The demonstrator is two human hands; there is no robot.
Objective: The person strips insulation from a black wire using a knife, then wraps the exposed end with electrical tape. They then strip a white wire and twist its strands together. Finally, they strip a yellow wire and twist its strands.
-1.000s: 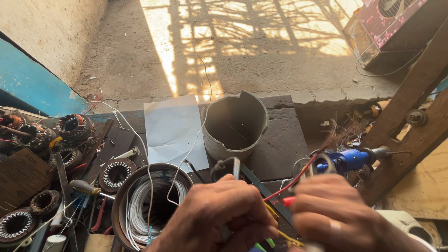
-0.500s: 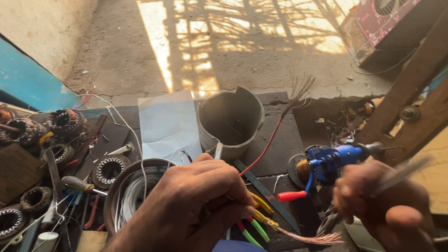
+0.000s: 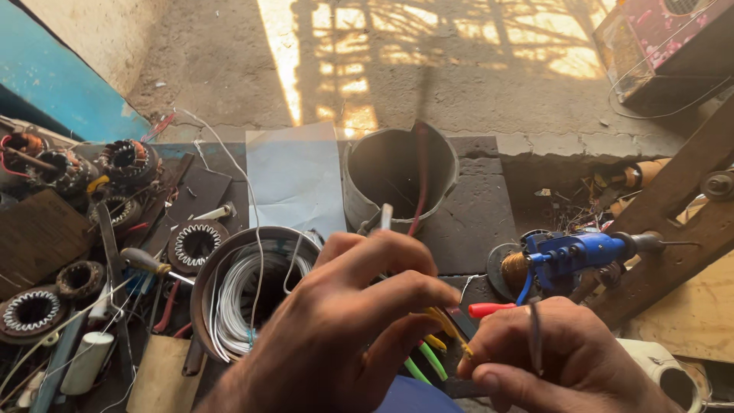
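Pointing up (away): red wire (image 3: 419, 183).

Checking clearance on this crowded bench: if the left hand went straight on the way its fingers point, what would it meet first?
Probably the right hand, just beyond the left hand fingertips; depth is unclear.

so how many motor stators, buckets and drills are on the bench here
motor stators: 7
grey bucket: 1
round tin of white wire: 1
blue drill: 1
total: 10
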